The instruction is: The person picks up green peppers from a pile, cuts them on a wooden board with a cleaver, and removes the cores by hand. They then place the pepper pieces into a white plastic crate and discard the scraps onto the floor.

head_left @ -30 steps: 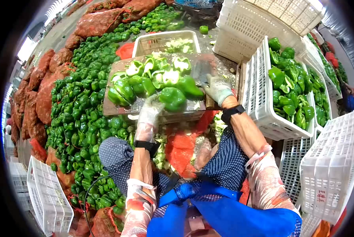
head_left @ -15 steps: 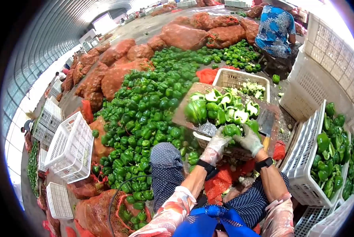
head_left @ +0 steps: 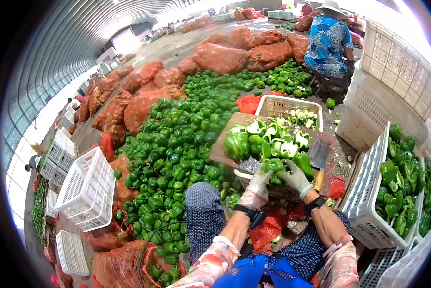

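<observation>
Both gloved hands meet at the near edge of a cutting board [head_left: 219, 150]. My left hand [head_left: 258, 182] is closed on a green pepper [head_left: 274, 165]; my right hand [head_left: 296, 179] closes on the same pepper from the other side. Just beyond them, several cut and whole peppers [head_left: 288, 146] lie on the board. A cleaver [head_left: 320, 156] with a wooden handle rests at the board's right side, near my right hand. Behind the board, a crate [head_left: 279, 106] holds pale green pepper scraps [head_left: 303, 118].
A large heap of green peppers [head_left: 177, 139] spreads at the left, with red mesh sacks [head_left: 220, 58] behind. White crates stand left [head_left: 86, 192] and right [head_left: 364, 206], the right one full of peppers. A person in a blue shirt [head_left: 328, 43] sits at the back right.
Both hands and the pepper have moved slightly left in view. More of the cleaver and its handle shows. The whole view has shifted a little.
</observation>
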`<state>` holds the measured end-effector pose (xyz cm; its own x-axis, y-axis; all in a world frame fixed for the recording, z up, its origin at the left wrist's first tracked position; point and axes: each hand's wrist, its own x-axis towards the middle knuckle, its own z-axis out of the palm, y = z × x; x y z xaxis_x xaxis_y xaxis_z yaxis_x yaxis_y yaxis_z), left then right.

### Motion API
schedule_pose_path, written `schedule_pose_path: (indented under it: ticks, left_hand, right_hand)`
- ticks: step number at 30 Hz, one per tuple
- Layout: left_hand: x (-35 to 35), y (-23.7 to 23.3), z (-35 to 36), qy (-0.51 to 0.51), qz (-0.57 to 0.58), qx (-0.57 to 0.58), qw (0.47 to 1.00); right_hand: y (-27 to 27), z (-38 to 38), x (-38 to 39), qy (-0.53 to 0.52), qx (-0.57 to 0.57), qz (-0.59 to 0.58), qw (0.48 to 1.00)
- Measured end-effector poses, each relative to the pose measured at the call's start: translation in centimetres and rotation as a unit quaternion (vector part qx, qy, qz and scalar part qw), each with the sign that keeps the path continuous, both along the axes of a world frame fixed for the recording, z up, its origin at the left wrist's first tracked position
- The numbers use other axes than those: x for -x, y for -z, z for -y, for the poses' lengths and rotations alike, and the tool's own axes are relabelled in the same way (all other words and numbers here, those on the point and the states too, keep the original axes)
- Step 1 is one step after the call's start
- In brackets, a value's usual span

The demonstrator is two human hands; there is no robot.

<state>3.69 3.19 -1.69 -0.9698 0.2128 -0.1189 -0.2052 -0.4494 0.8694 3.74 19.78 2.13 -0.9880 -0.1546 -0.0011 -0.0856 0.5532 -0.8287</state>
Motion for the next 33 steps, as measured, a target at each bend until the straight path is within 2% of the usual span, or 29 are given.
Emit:
schedule_pose_path:
  ticks: [2, 5, 7, 8, 9, 10, 11, 12, 13, 14, 15, 17, 18, 19, 20, 23, 24, 25, 27, 28, 29, 30, 31, 33]
  left_hand:
    - [-1.1, -2.8, -0.2, 0.010, -0.016, -0.070, 0.997]
    - [-1.3, -4.0, 0.0, 0.052, 0.003, -0.149, 0.987]
    - [-2.0, -6.0, 0.7, 0.088, 0.051, -0.237, 0.966]
    - [-2.6, -6.5, 1.3, 0.093, 0.073, -0.264, 0.957]
    - [-2.6, -7.3, 1.3, 0.076, 0.099, -0.276, 0.953]
    - [-3.2, -7.7, 1.8, 0.021, 0.125, -0.258, 0.958]
    - [-4.1, -7.5, 2.3, -0.031, 0.157, -0.239, 0.958]
    - [-4.0, -7.1, 2.6, -0.017, 0.095, -0.241, 0.966]
    - [-3.6, -6.7, 3.2, -0.004, 0.032, -0.240, 0.970]
    - [-3.6, -5.9, 4.3, 0.031, 0.033, -0.272, 0.961]
    - [-3.9, -5.1, 5.2, 0.060, 0.031, -0.306, 0.950]
    - [-3.7, -4.4, 5.5, 0.009, 0.013, -0.279, 0.960]
    - [-3.9, -4.9, 5.4, 0.026, 0.014, -0.285, 0.958]
    - [-4.2, -5.3, 5.3, -0.017, 0.042, -0.273, 0.961]
    - [-4.3, -5.1, 5.6, -0.006, 0.043, -0.280, 0.959]
    - [-3.9, -3.5, 6.3, -0.024, 0.038, -0.245, 0.969]
    - [-3.7, -3.0, 6.2, -0.035, 0.037, -0.225, 0.973]
    - [-3.7, -2.6, 6.2, -0.025, 0.037, -0.218, 0.975]
    - [-3.9, -2.7, 5.6, 0.001, 0.040, -0.204, 0.978]
    - [-4.5, -3.2, 4.7, 0.007, 0.033, -0.197, 0.980]
    - [-5.1, -5.5, 2.8, -0.037, 0.043, -0.201, 0.978]
    - [-5.0, -5.0, 3.3, 0.001, 0.028, -0.183, 0.983]
    - [-4.8, -5.0, 3.6, 0.025, 0.014, -0.166, 0.986]
    - [-4.3, -5.7, 3.8, 0.057, -0.016, -0.133, 0.989]
  right_hand:
    - [-0.3, 0.3, -0.1, 0.002, 0.058, -0.046, 0.997]
    - [-2.1, -0.2, -0.3, -0.001, 0.212, 0.059, 0.975]
    - [-1.7, -0.9, -0.4, -0.046, 0.140, -0.082, 0.986]
    - [-0.4, -1.5, 0.3, -0.068, 0.055, -0.187, 0.978]
    - [0.4, -1.9, 0.6, -0.088, -0.033, -0.284, 0.954]
    - [1.2, -2.7, 1.3, -0.096, -0.069, -0.270, 0.956]
    - [0.5, -2.8, 1.0, -0.093, -0.070, -0.313, 0.943]
    - [-0.7, -1.2, 0.8, 0.037, 0.215, -0.002, 0.976]
    - [-2.1, -0.7, 0.6, 0.041, 0.041, 0.011, 0.998]
    - [-2.2, 0.1, -0.2, 0.029, -0.088, -0.069, 0.993]
    - [-2.6, 0.9, -0.5, -0.008, -0.178, -0.071, 0.981]
    - [0.8, 2.2, 0.2, -0.035, -0.287, -0.134, 0.948]
    - [2.1, 2.5, 0.6, -0.042, -0.334, -0.147, 0.930]
    - [2.0, 2.7, 0.7, -0.050, -0.381, -0.164, 0.909]
    - [1.7, 2.4, 0.8, -0.050, -0.356, -0.155, 0.920]
    - [-0.8, 2.3, 0.9, -0.058, -0.149, -0.175, 0.972]
    - [-3.1, 2.7, -0.2, -0.069, -0.060, -0.116, 0.989]
    - [-2.2, 3.0, -0.1, -0.105, 0.042, -0.131, 0.985]
    - [-1.7, 4.2, -1.6, -0.081, 0.086, -0.110, 0.987]
    - [-2.0, 4.2, -1.8, -0.092, 0.138, -0.057, 0.985]
    - [-2.5, 4.3, -2.1, -0.097, 0.190, -0.003, 0.977]
    - [-3.0, 4.5, -2.4, -0.096, 0.239, 0.051, 0.965]
    - [-3.2, 4.5, -2.4, -0.056, 0.368, 0.179, 0.911]
    - [-5.0, 4.0, -3.2, -0.020, 0.432, 0.230, 0.872]
